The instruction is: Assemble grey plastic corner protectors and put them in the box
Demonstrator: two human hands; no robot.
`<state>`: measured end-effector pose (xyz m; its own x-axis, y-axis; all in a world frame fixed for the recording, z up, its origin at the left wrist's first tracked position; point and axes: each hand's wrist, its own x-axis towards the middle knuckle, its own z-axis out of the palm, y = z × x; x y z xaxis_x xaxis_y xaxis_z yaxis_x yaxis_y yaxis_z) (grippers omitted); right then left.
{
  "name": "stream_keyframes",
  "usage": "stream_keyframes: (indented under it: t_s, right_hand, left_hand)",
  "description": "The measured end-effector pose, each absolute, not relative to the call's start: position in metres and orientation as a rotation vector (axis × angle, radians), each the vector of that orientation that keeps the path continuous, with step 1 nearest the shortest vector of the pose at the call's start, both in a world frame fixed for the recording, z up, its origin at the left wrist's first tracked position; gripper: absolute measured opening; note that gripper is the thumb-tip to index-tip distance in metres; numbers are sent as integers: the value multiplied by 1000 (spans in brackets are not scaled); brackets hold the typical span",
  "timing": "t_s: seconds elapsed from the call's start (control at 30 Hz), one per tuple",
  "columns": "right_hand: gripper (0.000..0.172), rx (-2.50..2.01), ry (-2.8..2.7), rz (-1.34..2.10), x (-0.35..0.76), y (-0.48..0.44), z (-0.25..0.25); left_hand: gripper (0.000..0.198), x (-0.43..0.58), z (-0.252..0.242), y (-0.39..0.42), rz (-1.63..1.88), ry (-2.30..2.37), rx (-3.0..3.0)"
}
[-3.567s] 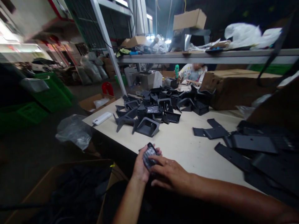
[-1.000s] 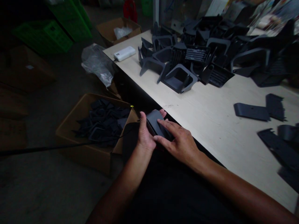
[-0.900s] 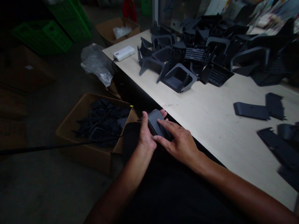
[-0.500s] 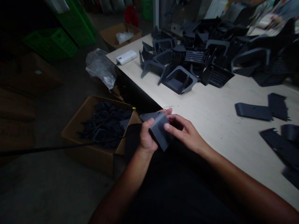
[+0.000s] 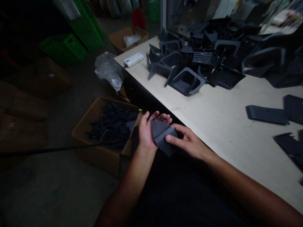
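Observation:
A dark grey plastic part [image 5: 162, 137] lies across the palm of my left hand [image 5: 146, 132], just off the near edge of the pale table [image 5: 213, 119]. The left fingers are spread under it. My right hand [image 5: 189, 143] pinches the part's right side between thumb and fingers. Both hands hover over my dark lap, beside a cardboard box of black parts [image 5: 111, 130] on the floor to the left.
A heap of black plastic housings [image 5: 201, 60] covers the table's far side. Flat black plates [image 5: 267, 114] lie at the right. A white power bank [image 5: 133, 59] sits at the table corner, a crumpled plastic bag [image 5: 109, 69] below it. Green crates [image 5: 71, 44] stand at the far left.
The view dropped from the room to my lap. The part has turned in my hands and now lies flatter on the left palm; the right hand went from pressing it to pinching it.

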<state>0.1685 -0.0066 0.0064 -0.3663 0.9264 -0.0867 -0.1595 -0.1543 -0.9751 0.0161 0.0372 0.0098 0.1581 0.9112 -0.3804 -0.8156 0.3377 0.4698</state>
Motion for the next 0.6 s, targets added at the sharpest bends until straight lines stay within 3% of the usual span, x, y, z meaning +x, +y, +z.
stream_keyframes:
  t_s: [0.2, 0.37, 0.6]
  right_hand:
    - [24, -1008, -1362, 1280, 159, -20, 4]
    - [21, -997, -1424, 1287, 165, -18, 11]
    - [30, -1122, -1495, 1545, 189, -3, 25]
  left_hand:
    - [19, 29, 27, 25, 1343, 876, 283]
    - [22, 24, 27, 26, 1348, 911, 481]
    - [28, -10, 26, 41, 1031, 1144, 1719]
